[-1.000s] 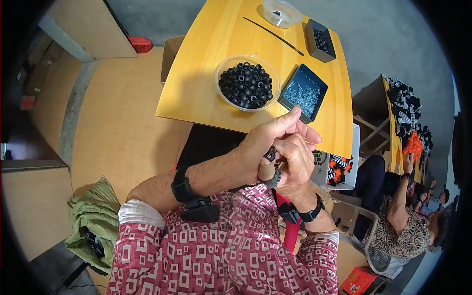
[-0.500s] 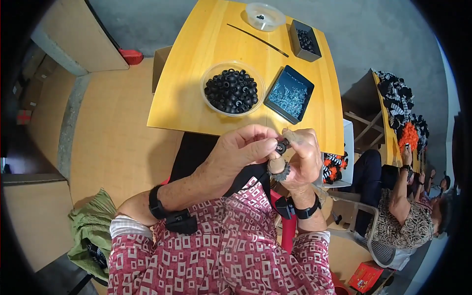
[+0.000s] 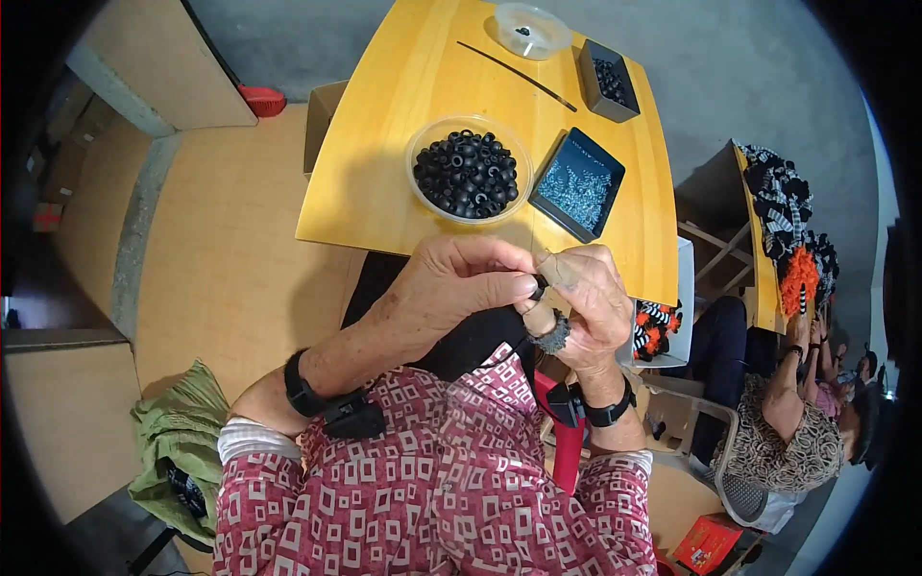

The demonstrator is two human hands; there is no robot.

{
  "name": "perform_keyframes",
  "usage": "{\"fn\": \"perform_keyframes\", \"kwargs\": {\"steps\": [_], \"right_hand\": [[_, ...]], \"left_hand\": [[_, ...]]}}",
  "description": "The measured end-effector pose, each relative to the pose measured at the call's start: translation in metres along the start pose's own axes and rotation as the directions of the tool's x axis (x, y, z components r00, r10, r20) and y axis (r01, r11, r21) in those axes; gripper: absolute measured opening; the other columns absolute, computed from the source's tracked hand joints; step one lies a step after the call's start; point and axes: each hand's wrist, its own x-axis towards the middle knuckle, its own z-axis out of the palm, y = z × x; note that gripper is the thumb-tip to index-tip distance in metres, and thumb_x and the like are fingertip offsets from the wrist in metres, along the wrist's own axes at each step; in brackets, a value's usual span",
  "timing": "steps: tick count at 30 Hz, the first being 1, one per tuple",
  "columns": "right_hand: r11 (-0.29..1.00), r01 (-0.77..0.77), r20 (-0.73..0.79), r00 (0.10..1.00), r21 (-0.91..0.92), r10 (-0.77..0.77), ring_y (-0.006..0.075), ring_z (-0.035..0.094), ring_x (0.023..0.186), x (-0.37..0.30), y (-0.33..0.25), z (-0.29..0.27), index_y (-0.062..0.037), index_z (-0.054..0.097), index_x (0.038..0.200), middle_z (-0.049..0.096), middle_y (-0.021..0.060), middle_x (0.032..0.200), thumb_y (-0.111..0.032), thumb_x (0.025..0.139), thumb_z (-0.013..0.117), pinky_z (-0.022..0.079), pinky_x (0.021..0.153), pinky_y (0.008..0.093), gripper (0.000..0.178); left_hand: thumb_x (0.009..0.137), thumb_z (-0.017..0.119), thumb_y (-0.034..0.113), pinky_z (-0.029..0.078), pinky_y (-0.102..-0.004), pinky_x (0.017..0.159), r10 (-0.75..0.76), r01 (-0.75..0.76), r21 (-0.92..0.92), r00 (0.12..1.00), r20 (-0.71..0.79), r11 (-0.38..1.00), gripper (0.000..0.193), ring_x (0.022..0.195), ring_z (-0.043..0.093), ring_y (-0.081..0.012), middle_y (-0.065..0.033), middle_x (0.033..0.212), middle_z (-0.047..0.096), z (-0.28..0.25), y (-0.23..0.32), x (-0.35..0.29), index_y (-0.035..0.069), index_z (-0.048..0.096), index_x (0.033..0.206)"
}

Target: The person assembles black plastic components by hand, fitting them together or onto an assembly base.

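A small black piece (image 3: 539, 286) is pinched between the thumb and forefinger of the left hand (image 3: 449, 280), and the fingers of the right hand (image 3: 597, 300) are bent closed against it from the other side, though its contact is partly hidden. Just below the meeting fingertips, a tan sleeve (image 3: 541, 318) with a dark fuzzy band (image 3: 549, 338) is seen; whether it is worn or gripped cannot be told. The step in hand is judged to be fine fingertip work on the piece. For the next move, a steady hold on the right and a small, precise shift on the left would seem to be called for. Black beads (image 3: 471, 173) are held in a clear bowl (image 3: 451, 124) beyond the left fingers; bluish bits (image 3: 576, 195) are spread in a dark tray (image 3: 581, 149) beyond the right.
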Motion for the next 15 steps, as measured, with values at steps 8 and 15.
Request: {"fn": "perform_keyframes", "kwargs": {"steps": [8,15], "right_hand": [[0.999,-0.045,0.09,0.995,0.03,0.042,0.0211,0.062,0.074,0.005,0.001,-0.008,-0.0018,0.07,0.1,0.068,0.007,0.085,-0.004,0.069,0.078,0.049,0.067,0.0322,0.033],[0.908,-0.358,0.182,0.929,0.216,0.323,0.0173,0.06,0.075,0.005,-0.003,-0.019,-0.002,0.07,0.094,0.068,0.0072,0.085,-0.003,0.076,0.073,0.047,0.066,0.0283,0.019]], "left_hand": [[0.089,0.064,0.007,0.049,-0.0206,0.078,0.079,-0.084,-0.037,0.989,-0.121,0.996,0.016,0.084,0.06,-0.0061,-0.0018,0.092,0.066,-0.003,-0.019,-0.001,-0.001,0.065,0.103],[0.087,0.065,0.002,0.05,-0.0201,0.08,0.074,-0.072,0.022,0.988,-0.135,0.997,0.018,0.088,0.061,-0.0062,-0.003,0.094,0.066,0.003,-0.021,-0.003,-0.002,0.063,0.104]]}}
